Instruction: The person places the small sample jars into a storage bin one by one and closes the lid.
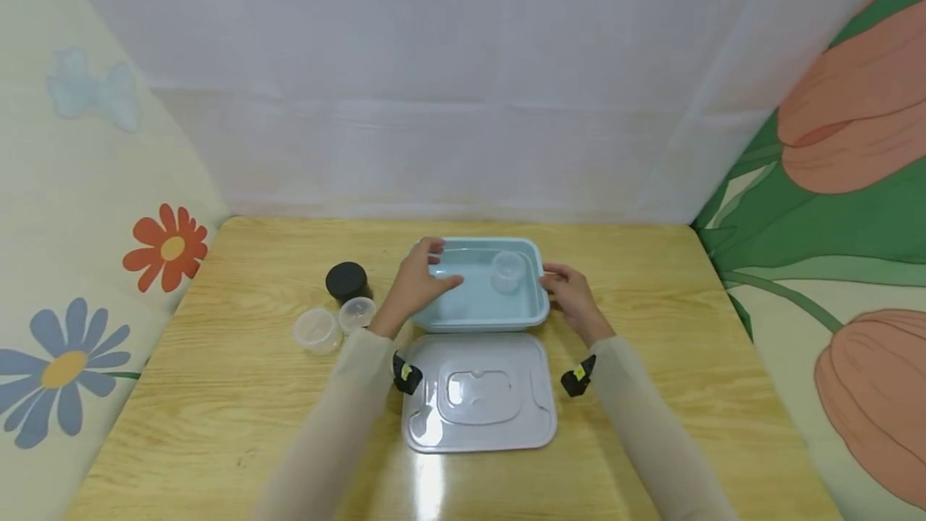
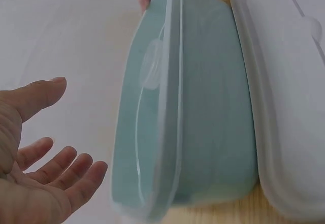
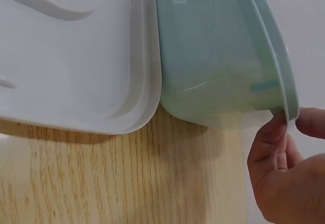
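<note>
A light blue rectangular plastic box (image 1: 463, 308) stands on the wooden table with its top uncovered. One small clear round cup (image 1: 508, 270) sits inside it, toward the right end. My right hand (image 1: 571, 296) pinches the box's right rim between thumb and fingers, as the right wrist view shows with the hand (image 3: 289, 168) at the rim's corner. Over the left end of the box is my left hand (image 1: 423, 280), fingers spread and holding nothing. In the left wrist view this hand (image 2: 45, 163) is apart from the rim.
A pale translucent lid (image 1: 477, 416) lies flat on the table, just in front of the box. Left of the box are a black-lidded round jar (image 1: 347, 281) and two small clear round containers, a nearer one (image 1: 317, 331) and another (image 1: 358, 314). White cloth hangs behind the table.
</note>
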`<state>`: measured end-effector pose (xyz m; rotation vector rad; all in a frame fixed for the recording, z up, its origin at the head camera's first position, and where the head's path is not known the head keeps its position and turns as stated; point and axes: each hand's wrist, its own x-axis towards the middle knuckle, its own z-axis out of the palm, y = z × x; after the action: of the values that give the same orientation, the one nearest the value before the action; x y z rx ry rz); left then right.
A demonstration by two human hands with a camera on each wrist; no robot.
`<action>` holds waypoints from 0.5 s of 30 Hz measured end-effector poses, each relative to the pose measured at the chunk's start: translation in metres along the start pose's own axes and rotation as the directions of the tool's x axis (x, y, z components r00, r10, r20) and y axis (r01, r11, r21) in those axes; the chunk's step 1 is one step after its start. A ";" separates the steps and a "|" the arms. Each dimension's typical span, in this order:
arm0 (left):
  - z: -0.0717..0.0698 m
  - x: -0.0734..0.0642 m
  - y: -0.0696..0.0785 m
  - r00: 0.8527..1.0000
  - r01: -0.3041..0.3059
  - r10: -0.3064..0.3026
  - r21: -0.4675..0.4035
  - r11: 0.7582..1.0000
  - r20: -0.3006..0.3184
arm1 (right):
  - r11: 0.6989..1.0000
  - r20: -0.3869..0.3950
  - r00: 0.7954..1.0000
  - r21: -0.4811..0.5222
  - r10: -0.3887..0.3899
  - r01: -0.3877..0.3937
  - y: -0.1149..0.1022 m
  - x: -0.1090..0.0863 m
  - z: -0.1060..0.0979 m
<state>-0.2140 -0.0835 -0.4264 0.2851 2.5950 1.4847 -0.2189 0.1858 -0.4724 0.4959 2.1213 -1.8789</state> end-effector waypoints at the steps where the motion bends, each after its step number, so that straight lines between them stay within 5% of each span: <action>1: -0.004 -0.004 -0.001 1.000 -0.009 0.009 0.005 1.000 -0.007 | 1.000 0.003 1.000 0.001 0.003 -0.003 0.000 0.000 0.000; 7: -0.030 -0.033 -0.001 0.998 -0.029 0.032 0.051 0.998 -0.052 | 1.000 -0.006 1.000 0.004 0.006 -0.006 0.000 -0.002 -0.001; 15: -0.052 -0.072 -0.011 0.994 0.032 -0.027 0.050 0.998 -0.104 | 1.000 0.012 1.000 0.004 0.012 -0.012 -0.003 -0.003 -0.001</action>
<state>-0.1563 -0.1495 -0.4074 0.1792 2.7088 1.4617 -0.2174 0.1867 -0.4688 0.4962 2.1033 -1.8754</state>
